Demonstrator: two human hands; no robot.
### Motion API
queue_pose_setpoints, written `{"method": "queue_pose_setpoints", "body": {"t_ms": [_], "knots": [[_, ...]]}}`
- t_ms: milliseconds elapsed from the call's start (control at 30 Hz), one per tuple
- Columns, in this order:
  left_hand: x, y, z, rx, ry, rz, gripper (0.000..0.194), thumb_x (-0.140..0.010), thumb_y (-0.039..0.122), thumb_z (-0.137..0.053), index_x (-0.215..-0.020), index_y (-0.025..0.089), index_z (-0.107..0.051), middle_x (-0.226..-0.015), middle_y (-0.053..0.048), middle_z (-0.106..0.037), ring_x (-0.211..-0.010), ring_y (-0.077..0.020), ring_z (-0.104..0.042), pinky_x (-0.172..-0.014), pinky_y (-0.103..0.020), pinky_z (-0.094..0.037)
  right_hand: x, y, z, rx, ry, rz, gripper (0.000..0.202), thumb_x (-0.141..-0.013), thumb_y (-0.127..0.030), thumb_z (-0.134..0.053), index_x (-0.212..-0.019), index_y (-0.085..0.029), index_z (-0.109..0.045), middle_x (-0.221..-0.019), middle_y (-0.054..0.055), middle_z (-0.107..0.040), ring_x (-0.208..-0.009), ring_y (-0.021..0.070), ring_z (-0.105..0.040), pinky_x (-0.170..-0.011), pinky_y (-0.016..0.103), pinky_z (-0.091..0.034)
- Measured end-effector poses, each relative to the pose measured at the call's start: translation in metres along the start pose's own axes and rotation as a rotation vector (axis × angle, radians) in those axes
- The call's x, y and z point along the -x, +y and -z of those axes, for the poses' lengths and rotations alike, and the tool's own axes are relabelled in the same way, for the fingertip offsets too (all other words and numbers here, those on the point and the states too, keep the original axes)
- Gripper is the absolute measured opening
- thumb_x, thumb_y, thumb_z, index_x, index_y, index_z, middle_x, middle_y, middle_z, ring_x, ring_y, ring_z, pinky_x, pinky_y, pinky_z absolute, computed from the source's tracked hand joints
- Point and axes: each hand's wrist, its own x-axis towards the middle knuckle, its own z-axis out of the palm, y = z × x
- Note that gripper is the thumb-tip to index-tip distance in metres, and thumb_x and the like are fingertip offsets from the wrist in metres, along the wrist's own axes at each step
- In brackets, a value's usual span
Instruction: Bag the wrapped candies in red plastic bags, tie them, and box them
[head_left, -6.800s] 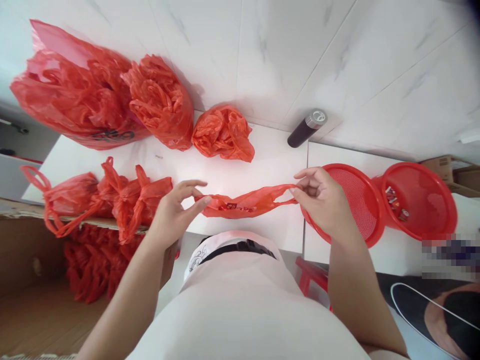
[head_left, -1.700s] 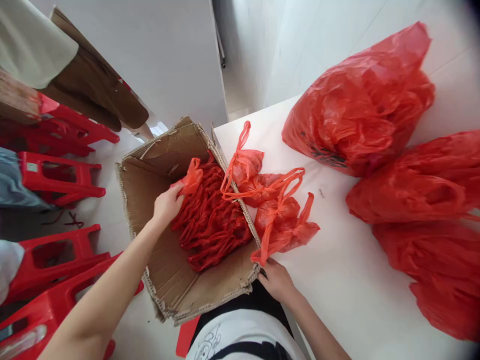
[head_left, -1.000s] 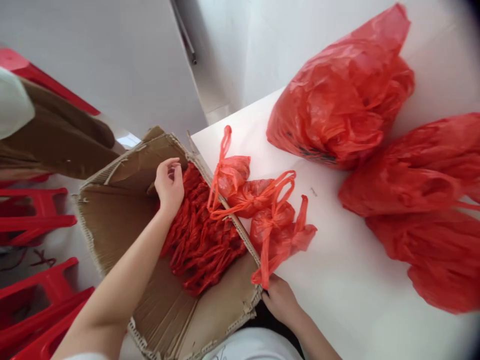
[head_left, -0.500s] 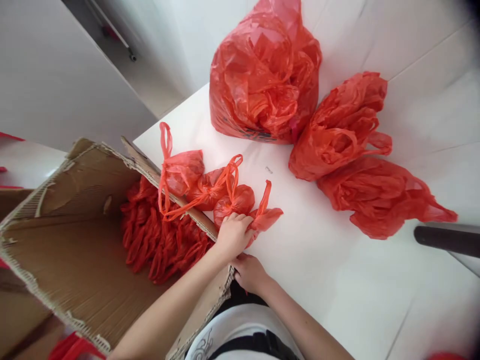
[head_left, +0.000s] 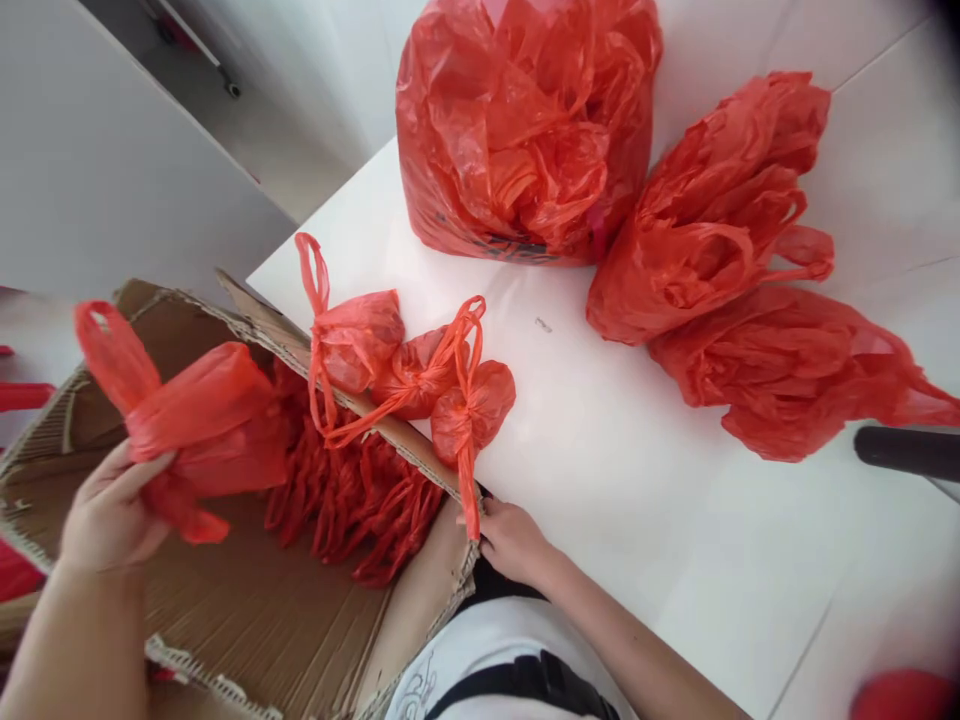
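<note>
My left hand (head_left: 120, 510) is closed round the neck of a tied red plastic bag (head_left: 217, 425), holding it over the inside of an open cardboard box (head_left: 262, 610). Deeper in the box lies a pile of small red plastic bags (head_left: 352, 490). At the box's near right corner, my right hand (head_left: 514, 540) grips the edge, its fingertips partly hidden. Three small knotted red bags, one of them a round bag (head_left: 484, 395), sit on the white table (head_left: 630, 520) along the box's rim. Their loop handles hang over that rim.
Toward the back of the table stands a large red bag (head_left: 525, 150). Two more full red bags, an upper bag (head_left: 712, 220) and a lower bag (head_left: 802, 370), lie to its right. A black bar (head_left: 904, 453) juts in at the right. A grey panel (head_left: 127, 170) stands at the left.
My left hand has swung left from the table to above the box, carrying a red bag taken from the row by the rim. My right hand stays at the box corner.
</note>
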Motion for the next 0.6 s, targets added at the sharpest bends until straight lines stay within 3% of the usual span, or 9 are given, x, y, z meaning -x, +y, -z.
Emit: {"method": "queue_pose_setpoints", "body": {"t_ms": [67, 133, 200, 300, 433, 533, 600], "knots": [[-0.026, -0.032, 0.013, -0.034, 0.017, 0.018, 0.03, -0.073, 0.044, -0.07, -0.102, 0.044, -0.068, -0.107, 0.016, -0.073, -0.126, -0.0295, -0.053, -0.105, -0.05, -0.047, 0.0, -0.001, 0.0, -0.019, 0.001, -0.009, 0.038, -0.083, -0.014, -0.052, -0.115, -0.028, -0.066, -0.109, 0.005, -0.064, -0.094, 0.0187, -0.06, -0.084, 0.028, -0.044], [-0.052, -0.066, 0.017, -0.089, -0.03, 0.08, 0.028, -0.071, 0.043, -0.07, -0.099, 0.036, -0.068, -0.089, 0.01, -0.076, -0.103, -0.0281, -0.067, -0.086, -0.044, -0.057, -0.001, -0.001, -0.002, -0.025, -0.005, -0.027, 0.04, -0.082, -0.012, -0.051, -0.117, -0.028, -0.065, -0.107, 0.005, -0.064, -0.093, 0.0189, -0.06, -0.083, 0.028, -0.044], [-0.075, -0.096, 0.012, -0.164, -0.125, 0.138, 0.027, -0.072, 0.042, -0.067, -0.095, 0.028, -0.067, -0.076, 0.006, -0.075, -0.078, -0.0235, -0.071, -0.069, -0.035, -0.058, -0.001, -0.001, -0.004, -0.03, -0.009, -0.042, 0.045, -0.082, -0.011, -0.05, -0.12, -0.029, -0.063, -0.106, 0.005, -0.064, -0.092, 0.019, -0.061, -0.083, 0.028, -0.045], [-0.105, -0.13, -0.009, -0.264, -0.213, 0.162, 0.029, -0.072, 0.039, -0.063, -0.094, 0.021, -0.064, -0.067, 0.004, -0.071, -0.061, -0.0176, -0.067, -0.062, -0.03, -0.054, -0.002, 0.0, -0.009, -0.055, -0.001, -0.055, 0.051, -0.081, -0.009, -0.047, -0.125, -0.03, -0.061, -0.11, 0.005, -0.063, -0.094, 0.0188, -0.062, -0.084, 0.028, -0.046], [-0.143, -0.153, -0.036, -0.381, -0.136, 0.096, 0.038, -0.073, 0.038, -0.057, -0.103, 0.015, -0.061, -0.061, 0.008, -0.065, -0.061, -0.0137, -0.064, -0.063, -0.027, -0.05, -0.002, 0.001, -0.014, -0.096, 0.012, -0.072, 0.053, -0.082, -0.008, -0.046, -0.127, -0.03, -0.061, -0.115, 0.006, -0.062, -0.098, 0.0187, -0.062, -0.089, 0.029, -0.047], [-0.16, -0.155, -0.044, -0.482, -0.08, -0.022, 0.038, -0.073, 0.039, -0.053, -0.099, 0.013, -0.06, -0.057, 0.009, -0.059, -0.077, -0.0159, -0.065, -0.073, -0.029, -0.046, -0.003, 0.0, -0.014, -0.098, 0.008, -0.081, 0.055, -0.082, -0.007, -0.047, -0.129, -0.031, -0.059, -0.116, 0.005, -0.061, -0.1, 0.0188, -0.061, -0.087, 0.029, -0.047], [-0.16, -0.15, -0.046, -0.522, -0.147, -0.132, 0.035, -0.078, 0.042, -0.043, -0.09, 0.015, -0.06, -0.057, 0.007, -0.058, -0.09, -0.0176, -0.065, -0.079, -0.031, -0.043, -0.003, -0.001, -0.013, -0.095, 0.005, -0.085, 0.055, -0.082, -0.007, -0.047, -0.129, -0.031, -0.059, -0.115, 0.005, -0.062, -0.097, 0.0186, -0.061, -0.085, 0.028, -0.047]]}}
